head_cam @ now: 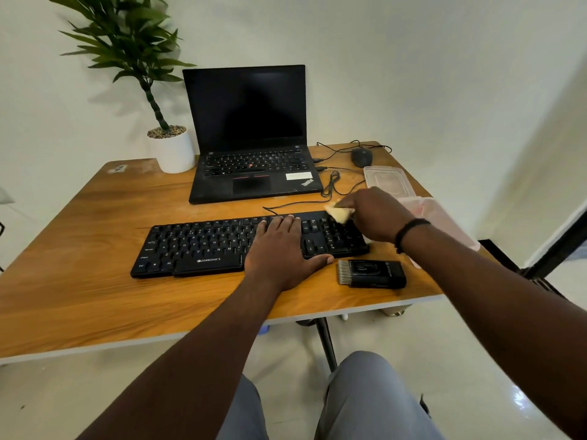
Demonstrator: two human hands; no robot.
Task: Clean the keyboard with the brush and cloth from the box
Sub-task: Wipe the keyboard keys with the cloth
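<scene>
Right-hand fingers [344, 203] are bunched around the cloth [340, 212], a small pale yellow wad pinched at its top and pressed onto the far right corner of the keyboard [247, 244], over the number-pad end. The right hand [378, 214] arches above it, a dark band on the wrist. Over on the left hand [281, 249], the fingers lie straight and flat across the keys right of centre, holding nothing, thumb hooked along the near edge, pinning the board down.

That cloth looks soft and limp and very light; it will fold wherever it is squeezed, so a bunched grip with a pad of fabric under the fingertips seems the way to steer it. The keyboard is a stiff black slab, likely light enough to skate on the smooth worktop [95, 296], which is why a steadying palm makes sense. It is full-size with white legends and a brand name printed low on the front, its cable trailing off the back edge.

The brush [371, 274] lies just beside the keyboard's near right corner, apart from both hands: a black block handle with a short row of bristles facing left. The clear box [441, 217] sits at the right edge behind the right wrist, its lid [389, 181] further back.
</scene>
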